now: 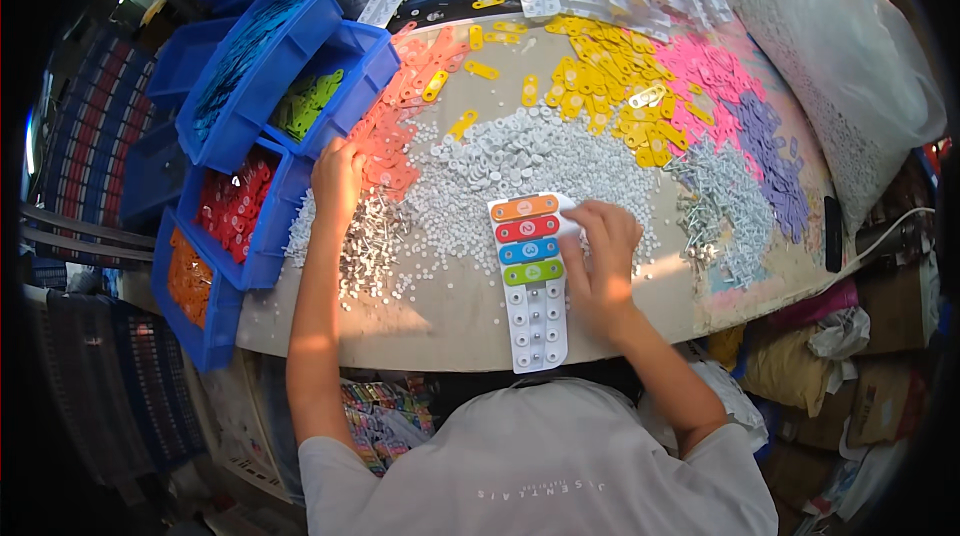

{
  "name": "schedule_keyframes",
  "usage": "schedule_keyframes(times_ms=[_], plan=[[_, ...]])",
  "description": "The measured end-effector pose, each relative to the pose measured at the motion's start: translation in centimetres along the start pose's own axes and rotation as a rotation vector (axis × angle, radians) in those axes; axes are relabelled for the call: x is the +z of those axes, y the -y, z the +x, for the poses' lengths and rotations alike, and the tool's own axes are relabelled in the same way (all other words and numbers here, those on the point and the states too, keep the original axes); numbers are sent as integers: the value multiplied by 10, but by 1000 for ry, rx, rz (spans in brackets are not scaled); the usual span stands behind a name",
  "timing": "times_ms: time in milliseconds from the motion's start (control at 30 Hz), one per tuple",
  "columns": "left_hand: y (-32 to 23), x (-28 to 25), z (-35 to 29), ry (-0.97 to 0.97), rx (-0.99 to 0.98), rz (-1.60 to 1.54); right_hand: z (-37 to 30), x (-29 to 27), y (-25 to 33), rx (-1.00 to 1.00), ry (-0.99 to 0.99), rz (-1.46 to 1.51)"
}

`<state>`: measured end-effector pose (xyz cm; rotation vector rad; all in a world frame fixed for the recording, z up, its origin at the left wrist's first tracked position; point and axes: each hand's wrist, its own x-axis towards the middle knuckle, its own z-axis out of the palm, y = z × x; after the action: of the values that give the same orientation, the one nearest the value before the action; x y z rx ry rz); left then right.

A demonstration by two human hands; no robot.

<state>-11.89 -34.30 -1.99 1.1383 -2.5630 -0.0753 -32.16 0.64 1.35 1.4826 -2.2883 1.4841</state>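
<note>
My left hand (338, 176) reaches to the pile of coral strips (388, 151), beside the blue bins. Its fingers are curled, and what lies between them is hidden. In front of me a white plastic holder (525, 326) lies on the table. Across its far half sit an orange strip (540, 206), a red strip (508, 231), a blue strip (512, 253) and a green strip (515, 274). The near half shows bare rows of round sockets. My right hand (603, 251), slightly blurred, has its thumb and bent fingers at the holder's right edge.
Small white caps (510, 151) cover the table's middle. Metal rivets (370, 246) lie near my left forearm; screws (735, 206) lie right. Yellow (600, 61), pink (705, 76) and purple strips (770, 156) are heaped beyond. Blue bins (260, 276) stand left, a full plastic bag (840, 66) right.
</note>
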Motion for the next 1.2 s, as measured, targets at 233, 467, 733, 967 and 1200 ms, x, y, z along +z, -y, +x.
schedule_keyframes(times_ms=[233, 467, 733, 967, 1200], plan=[[11, 0, -1, -111, 157, 162, 125, 35, -44, -265, 119, -406], [-55, -34, -21, 148, -334, -1185, 210, 93, -103, -493, 485, -663], [-126, -72, -93, 477, -463, -1585, 232, 87, -123, -552, 564, -667], [-136, -62, -139, 472, -439, -1678, 183, 60, -84, -422, 336, -399], [-127, -81, -160, 401, -534, -1694, 61, -39, 12, 189, 507, 176]])
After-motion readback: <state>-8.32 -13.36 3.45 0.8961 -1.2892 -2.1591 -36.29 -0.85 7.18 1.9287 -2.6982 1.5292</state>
